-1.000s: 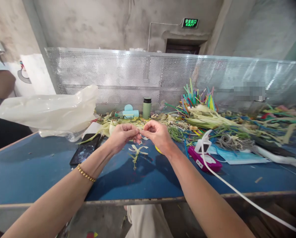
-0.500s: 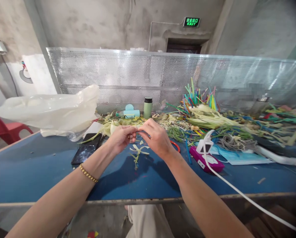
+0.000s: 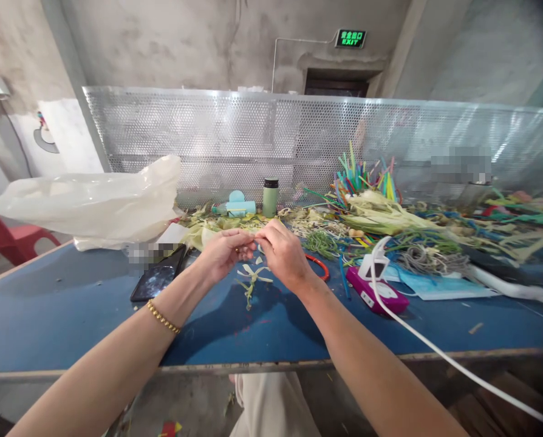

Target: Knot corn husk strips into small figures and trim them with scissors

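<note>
My left hand (image 3: 229,252) and my right hand (image 3: 281,254) meet over the middle of the blue table. Thumbs and fingers are pinched together at the tips. Whatever lies between them is too small and covered to make out. Just below the hands is a small piece of knotted pale-green husk strips (image 3: 252,280), with ends spread like petals. Beside my right hand a red-orange loop (image 3: 321,267) lies on the table, partly hidden by that hand. Pale husk (image 3: 208,235) shows behind my left hand.
A phone (image 3: 157,279) lies left, near a large plastic bag (image 3: 93,200). A green bottle (image 3: 270,197) stands behind. Rightward are a purple power strip (image 3: 376,291) with a white cable (image 3: 458,370), a husk bundle (image 3: 381,212), coiled cords (image 3: 430,261) and a blue mask (image 3: 444,288).
My fingertips have shifted slightly, and the right fingers now look more bunched against the left ones. More of the red-orange loop shows. The husk piece below stays about where it was.
</note>
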`<state>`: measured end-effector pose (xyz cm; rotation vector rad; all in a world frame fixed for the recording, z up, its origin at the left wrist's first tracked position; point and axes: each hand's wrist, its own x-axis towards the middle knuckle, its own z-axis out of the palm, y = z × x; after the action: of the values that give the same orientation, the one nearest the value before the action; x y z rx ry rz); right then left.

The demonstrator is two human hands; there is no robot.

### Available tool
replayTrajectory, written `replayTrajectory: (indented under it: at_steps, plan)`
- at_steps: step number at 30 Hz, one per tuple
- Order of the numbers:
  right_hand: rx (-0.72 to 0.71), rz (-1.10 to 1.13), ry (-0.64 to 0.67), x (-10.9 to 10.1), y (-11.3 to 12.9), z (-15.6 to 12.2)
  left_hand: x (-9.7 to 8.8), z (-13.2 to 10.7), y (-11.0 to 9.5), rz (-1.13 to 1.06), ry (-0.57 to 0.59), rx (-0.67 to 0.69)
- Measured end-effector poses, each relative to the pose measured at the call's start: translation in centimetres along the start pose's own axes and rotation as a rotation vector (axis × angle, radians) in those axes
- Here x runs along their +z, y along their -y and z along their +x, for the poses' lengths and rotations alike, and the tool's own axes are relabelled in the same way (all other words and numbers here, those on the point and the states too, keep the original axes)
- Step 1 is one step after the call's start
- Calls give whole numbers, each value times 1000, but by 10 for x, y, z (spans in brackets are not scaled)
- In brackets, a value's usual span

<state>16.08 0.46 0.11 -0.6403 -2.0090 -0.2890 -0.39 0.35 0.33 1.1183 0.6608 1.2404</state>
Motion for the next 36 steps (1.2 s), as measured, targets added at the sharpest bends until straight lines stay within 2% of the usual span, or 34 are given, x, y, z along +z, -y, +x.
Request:
replayTrajectory:
  at_steps: [6, 16, 22, 25, 27, 30, 33, 36]
  plan:
    - [103, 75, -74, 1, -2, 0, 2, -2, 0, 63, 97, 65]
    - [248, 217, -86, -3, 4, 2, 6, -4, 1, 251, 48, 284]
    - [466, 378, -72, 0, -1, 3, 3, -5, 1, 304, 47, 321]
    - [626, 582, -51, -3, -5, 4, 1, -5, 0, 268, 108, 286]
    - [689, 728, 13, -6, -8, 4, 1, -6, -1, 228, 157, 246]
    - [678, 784, 79, -9, -10, 4, 3, -6, -2, 185, 171, 199]
    - [587, 614, 20, -8, -10, 4, 4, -5, -2, 209, 132, 176]
    - [520, 429, 40, -6, -8, 3, 5, -4, -2, 354, 69, 192]
